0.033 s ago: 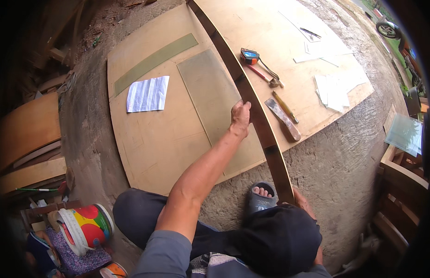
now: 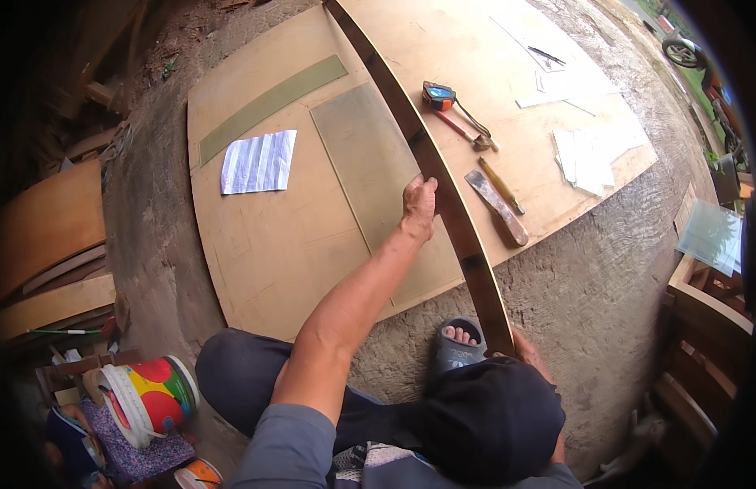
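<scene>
Outdoors, plywood sheets (image 2: 264,244) are lying on rough concrete ground (image 2: 606,285). Left hand (image 2: 418,208) fingers are gripping a long dark wooden strip (image 2: 443,196); right hand (image 2: 528,350) is holding its near end, grip unclear.

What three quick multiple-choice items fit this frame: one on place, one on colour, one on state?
1. Where does the left hand rest?
A. on the long dark wooden strip
B. on the white striped paper sheet
C. on the bucket

2. Which colour is the tape measure's case?
A. green
B. orange and black
C. white

3. How does the flat-bladed scraper with the wooden handle lie?
A. held in a hand
B. propped upright
C. loose on the plywood board

A: fingers grip the strip's edge.
B: its case shows orange and black.
C: no hand touches it.
</scene>
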Demonstrator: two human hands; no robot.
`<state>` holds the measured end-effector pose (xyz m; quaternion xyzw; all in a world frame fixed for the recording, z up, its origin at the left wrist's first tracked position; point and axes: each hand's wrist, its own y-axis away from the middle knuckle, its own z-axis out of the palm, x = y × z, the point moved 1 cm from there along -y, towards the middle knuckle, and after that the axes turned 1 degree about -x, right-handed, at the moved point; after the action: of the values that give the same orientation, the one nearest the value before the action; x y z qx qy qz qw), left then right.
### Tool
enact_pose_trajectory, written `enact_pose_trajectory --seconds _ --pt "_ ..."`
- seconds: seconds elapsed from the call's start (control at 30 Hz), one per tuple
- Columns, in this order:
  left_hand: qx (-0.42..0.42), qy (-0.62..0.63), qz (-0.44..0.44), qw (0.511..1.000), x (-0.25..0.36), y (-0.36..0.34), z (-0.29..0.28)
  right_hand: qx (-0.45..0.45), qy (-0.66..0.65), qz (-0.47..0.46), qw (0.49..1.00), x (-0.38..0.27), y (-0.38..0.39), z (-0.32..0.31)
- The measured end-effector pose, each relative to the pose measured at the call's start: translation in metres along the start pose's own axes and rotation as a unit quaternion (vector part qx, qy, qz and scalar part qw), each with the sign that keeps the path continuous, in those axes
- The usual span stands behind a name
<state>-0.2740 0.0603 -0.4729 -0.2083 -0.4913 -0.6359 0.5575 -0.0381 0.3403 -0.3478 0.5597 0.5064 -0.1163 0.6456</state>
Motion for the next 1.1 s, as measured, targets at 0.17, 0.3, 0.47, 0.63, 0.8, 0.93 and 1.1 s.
enact_pose_trajectory --seconds 0.17,0.3,0.47,0.63,0.8,0.93,1.1 --pt "0.017 -0.059 -0.004 0.998 0.004 -0.003 -0.027 0.021 0.031 -0.010 0.999 0.002 -0.018 0.017" --pt "0.086 -0.184 -0.019 0.979 0.019 0.004 -0.040 0.019 0.055 0.005 0.998 0.011 -0.025 0.028" --pt "0.153 -0.150 0.024 0.976 0.035 0.001 -0.051 0.090 0.106 -0.018 0.990 0.028 -0.029 0.042" --pt "0.158 -0.130 0.026 0.978 0.036 -0.006 -0.059 0.050 0.076 0.038 0.995 0.048 -0.039 0.050" --pt "0.154 -0.154 0.013 0.976 0.034 -0.007 -0.058 0.072 0.112 0.031 0.991 0.071 -0.041 0.051" --pt "0.154 -0.165 0.023 0.974 0.036 -0.006 -0.058 0.097 0.080 0.010 0.992 0.094 -0.036 0.057" --pt "0.156 -0.169 0.015 0.973 0.036 -0.004 -0.055 0.097 0.097 0.007 0.991 0.106 -0.033 0.063"
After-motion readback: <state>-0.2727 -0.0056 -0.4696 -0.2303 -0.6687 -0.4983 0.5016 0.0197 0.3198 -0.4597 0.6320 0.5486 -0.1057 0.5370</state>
